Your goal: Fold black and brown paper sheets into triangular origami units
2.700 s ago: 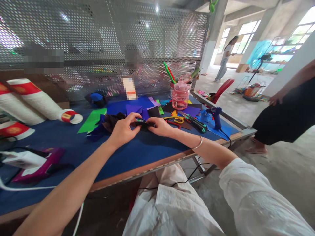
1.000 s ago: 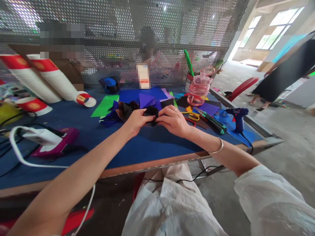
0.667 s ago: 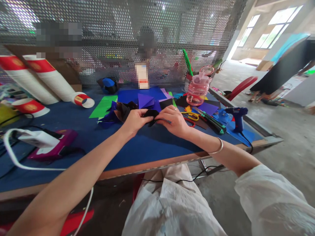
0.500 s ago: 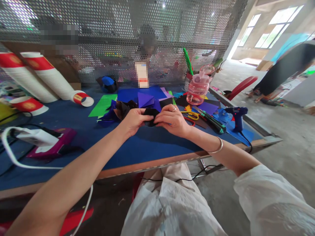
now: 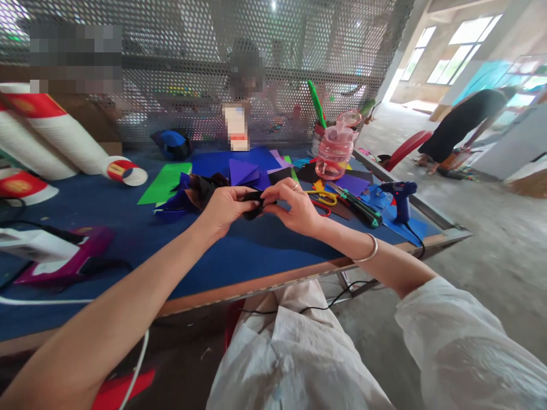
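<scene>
A small black piece, seemingly paper [image 5: 253, 205], is pinched between both hands above the blue table [image 5: 239, 256]. My left hand [image 5: 224, 210] grips its left side with thumb and fingers. On the other side, the fingertips of my right hand [image 5: 293, 206] close on its right edge. Just behind my left hand lie dark blue and black folded papers [image 5: 183, 196]. A purple folded paper [image 5: 243, 172] rests behind the hands. Yellow-handled scissors [image 5: 325, 197] and a green-black cutter [image 5: 359, 206] lie right of my right hand.
A glue gun [image 5: 401, 199] stands at the right edge, near a pink bottle [image 5: 334, 154]. Stacked paper cups [image 5: 64, 134] and a purple power strip [image 5: 68, 259] are at left. A perforated metal screen [image 5: 183, 62] rises behind. A person [image 5: 465, 122] bends over at the far right.
The view has shifted, so the table's things sit further left. The black piece looks narrower and more tilted between my fingers. Both hands still hold it.
</scene>
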Demonstrator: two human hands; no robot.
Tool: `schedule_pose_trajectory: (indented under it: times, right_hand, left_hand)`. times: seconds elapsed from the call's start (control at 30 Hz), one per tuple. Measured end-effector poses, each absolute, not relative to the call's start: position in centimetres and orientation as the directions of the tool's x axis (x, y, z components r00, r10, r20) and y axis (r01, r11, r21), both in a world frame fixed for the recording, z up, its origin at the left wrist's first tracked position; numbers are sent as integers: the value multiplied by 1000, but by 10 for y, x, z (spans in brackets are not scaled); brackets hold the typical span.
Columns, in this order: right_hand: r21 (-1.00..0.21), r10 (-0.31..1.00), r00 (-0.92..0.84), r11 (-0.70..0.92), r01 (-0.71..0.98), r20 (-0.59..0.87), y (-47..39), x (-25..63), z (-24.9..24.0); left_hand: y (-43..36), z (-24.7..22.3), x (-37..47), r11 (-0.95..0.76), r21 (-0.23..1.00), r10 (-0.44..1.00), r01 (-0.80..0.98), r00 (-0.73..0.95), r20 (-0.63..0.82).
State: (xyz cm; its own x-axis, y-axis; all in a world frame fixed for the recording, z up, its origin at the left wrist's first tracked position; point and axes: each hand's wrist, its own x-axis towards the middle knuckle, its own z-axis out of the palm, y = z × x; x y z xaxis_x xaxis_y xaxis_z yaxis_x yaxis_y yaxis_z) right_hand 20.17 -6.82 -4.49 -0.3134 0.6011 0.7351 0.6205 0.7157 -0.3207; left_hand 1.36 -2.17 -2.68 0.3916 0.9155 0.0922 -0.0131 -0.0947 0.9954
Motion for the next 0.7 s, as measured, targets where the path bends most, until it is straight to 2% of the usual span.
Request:
schedule_pose_trajectory:
  times: [0.13, 0.37, 0.47, 0.57, 0.7]
  right_hand:
    - [-397, 620, -179, 671, 626, 764, -71, 198, -46]
    - [-345, 558, -141, 671, 657, 817, -72, 197, -47]
    - [-362, 558, -110, 662, 656, 823, -72, 195, -48]
    - [-500, 639, -44, 640, 583, 768, -67, 196, -49]
    - [-759, 891, -120, 438, 481, 438, -56, 201, -51]
  left_hand:
    - [-23, -29, 15, -168, 986, 913, 5, 378, 154]
    - [-30, -30, 18, -239, 971, 908, 19, 359, 216]
    - [-32, -31, 19, -258, 966, 903, 31, 364, 230]
    - [-32, -32, 19, -283, 958, 900, 48, 358, 248]
    - [-32, -33, 20, -311, 947, 889, 82, 376, 259]
